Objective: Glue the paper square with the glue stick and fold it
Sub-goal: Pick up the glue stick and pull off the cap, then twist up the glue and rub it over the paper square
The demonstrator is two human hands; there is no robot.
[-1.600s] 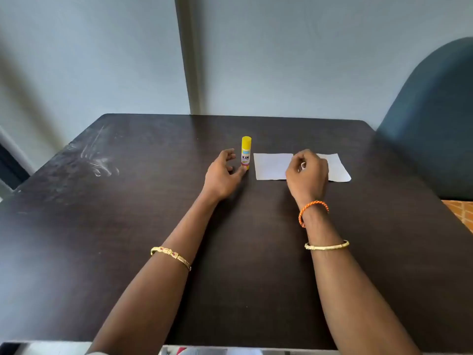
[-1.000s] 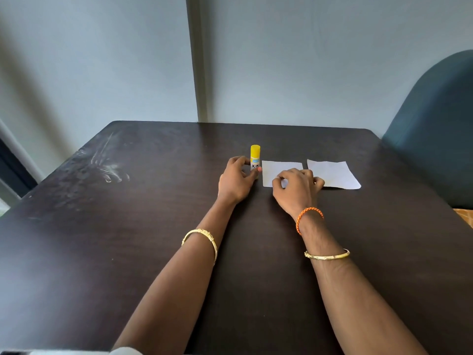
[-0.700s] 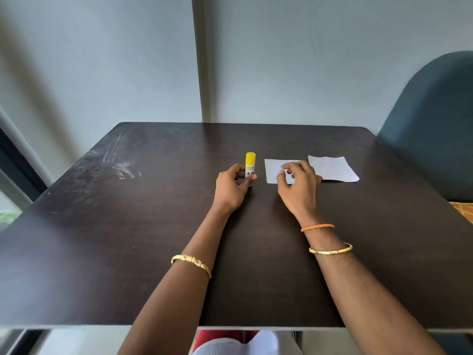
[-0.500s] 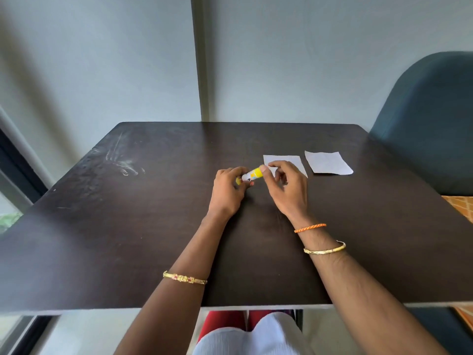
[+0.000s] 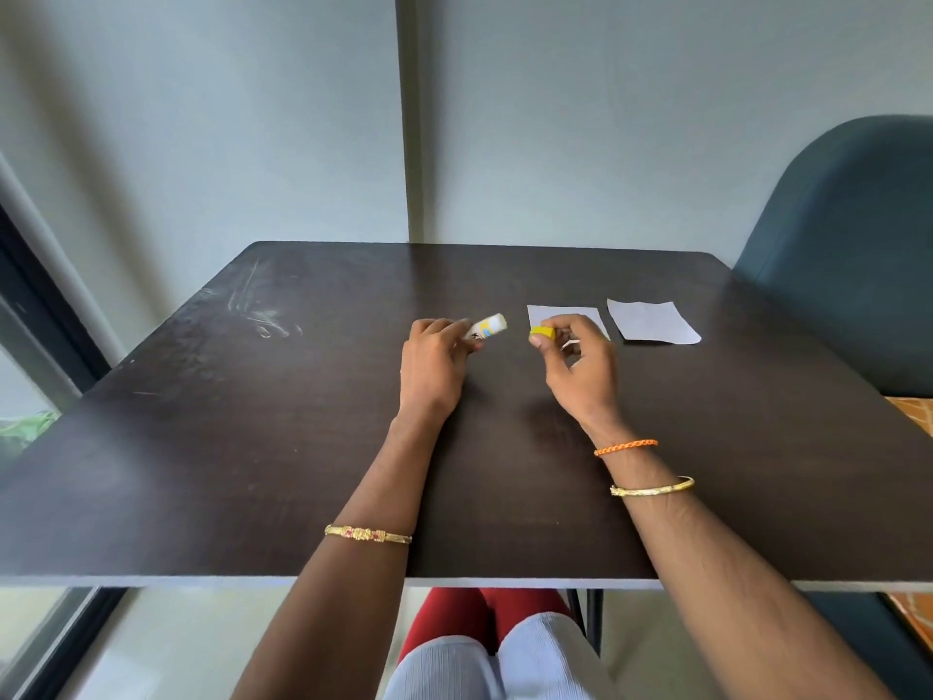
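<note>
My left hand (image 5: 431, 363) grips the glue stick (image 5: 487, 328), which lies tilted with its uncapped white end pointing right. My right hand (image 5: 580, 366) pinches the yellow cap (image 5: 542, 333) between thumb and fingers, a short gap away from the stick. Just behind my right hand a white paper square (image 5: 565, 315) lies flat on the dark table (image 5: 252, 447), its near edge partly hidden by my fingers. A second white paper square (image 5: 651, 321) lies to its right.
A dark blue chair back (image 5: 848, 245) stands at the table's right side. Pale scuff marks (image 5: 262, 315) show on the table's far left. The wall rises directly behind the far edge. My knees show below the near edge.
My left hand lifted the upright glue stick and tipped it sideways. My right hand left the paper, took hold of the yellow cap and pulled it off to the right.
</note>
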